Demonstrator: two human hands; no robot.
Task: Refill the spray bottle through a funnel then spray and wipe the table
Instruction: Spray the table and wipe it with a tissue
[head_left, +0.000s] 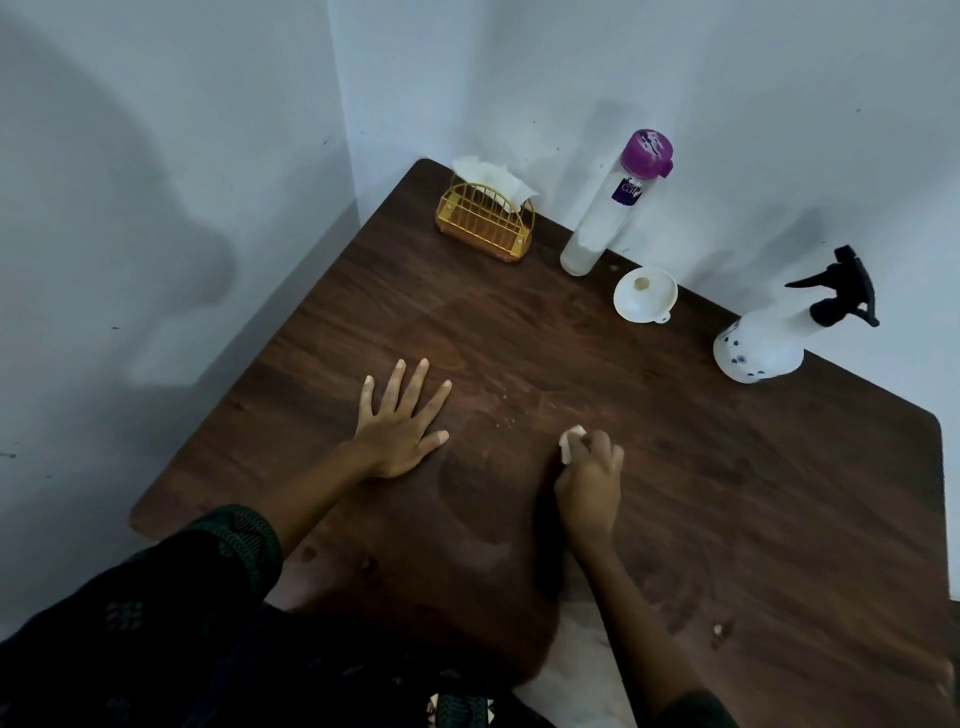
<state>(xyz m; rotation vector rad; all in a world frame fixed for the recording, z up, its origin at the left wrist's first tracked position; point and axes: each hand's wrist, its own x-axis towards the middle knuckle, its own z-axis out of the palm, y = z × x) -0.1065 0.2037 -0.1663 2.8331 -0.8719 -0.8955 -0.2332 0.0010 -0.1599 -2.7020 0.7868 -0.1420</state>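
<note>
Spray bottle (769, 343): upright at far right of tabletop (675, 467), trigger head fitted; funnel (645, 294) set aside beside it; refill judged done. Right hand (589, 480): fingers clenched on tissue wad (571, 441), wiping; droplets (506, 413) remain. Left hand (400, 421): flat, fingers released.

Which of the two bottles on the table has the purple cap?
The tall clear bottle beside the gold napkin holder. The other, the white spray bottle at the right, has a black trigger head.
</note>
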